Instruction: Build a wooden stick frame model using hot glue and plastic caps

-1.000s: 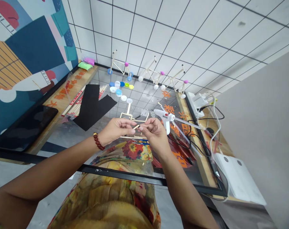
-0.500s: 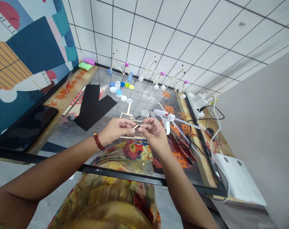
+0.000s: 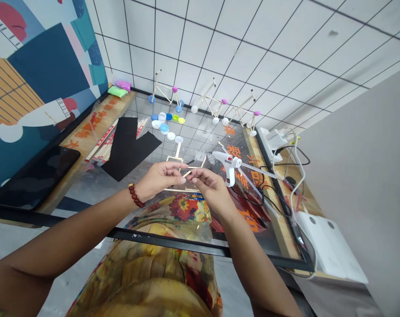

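Observation:
Both my hands meet above the glass-topped table (image 3: 87,185). My left hand (image 3: 160,178), with a red bead bracelet at the wrist, pinches one end of a short wooden stick piece (image 3: 187,174). The fingertips of my right hand (image 3: 208,182) are pinched together at the stick's other end. Just beyond the hands lies a small frame of wooden sticks (image 3: 178,160) with a white bottle cap at its far end.
A white glue gun (image 3: 228,164) lies right of my hands, its cables running to a power strip (image 3: 275,140). Black paper (image 3: 129,147), a stick bundle (image 3: 102,145), coloured bottle caps (image 3: 167,121) and three stick models (image 3: 206,105) lie farther back. A dark tablet (image 3: 35,178) rests at left.
My right hand has shifted slightly left and down, its fingertips closing in on the stick piece. The left hand has barely moved.

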Tool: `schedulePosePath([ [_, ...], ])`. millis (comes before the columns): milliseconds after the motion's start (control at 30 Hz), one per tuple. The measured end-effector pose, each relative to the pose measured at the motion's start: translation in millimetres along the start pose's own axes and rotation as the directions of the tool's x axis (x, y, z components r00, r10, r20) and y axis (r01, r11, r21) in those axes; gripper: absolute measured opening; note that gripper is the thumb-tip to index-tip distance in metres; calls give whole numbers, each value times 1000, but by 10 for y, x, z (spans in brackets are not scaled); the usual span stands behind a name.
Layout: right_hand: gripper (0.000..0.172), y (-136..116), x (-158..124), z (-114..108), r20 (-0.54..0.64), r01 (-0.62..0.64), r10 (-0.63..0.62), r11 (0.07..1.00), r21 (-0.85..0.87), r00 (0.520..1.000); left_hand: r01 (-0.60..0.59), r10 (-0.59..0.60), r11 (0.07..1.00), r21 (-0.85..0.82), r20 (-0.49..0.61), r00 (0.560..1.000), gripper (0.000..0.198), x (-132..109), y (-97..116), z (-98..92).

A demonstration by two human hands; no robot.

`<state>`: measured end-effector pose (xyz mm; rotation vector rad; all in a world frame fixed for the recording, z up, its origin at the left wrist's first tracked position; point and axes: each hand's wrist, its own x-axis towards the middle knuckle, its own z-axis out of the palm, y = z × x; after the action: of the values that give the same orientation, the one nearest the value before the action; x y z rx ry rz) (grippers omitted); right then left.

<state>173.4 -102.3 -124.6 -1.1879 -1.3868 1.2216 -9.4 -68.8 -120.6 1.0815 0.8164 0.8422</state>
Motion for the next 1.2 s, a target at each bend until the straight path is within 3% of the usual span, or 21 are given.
schedulePosePath([
  [633,13,-38,-13,5,-15,25,-24,1000,19,1000,-19,19,1000,22,17,1000,33,-2,-9,-3],
  [1200,10,-29,-15,0,-36,43,-43,999,-8,998,-14,13,1000,14,67,998,34,0,8,3],
])
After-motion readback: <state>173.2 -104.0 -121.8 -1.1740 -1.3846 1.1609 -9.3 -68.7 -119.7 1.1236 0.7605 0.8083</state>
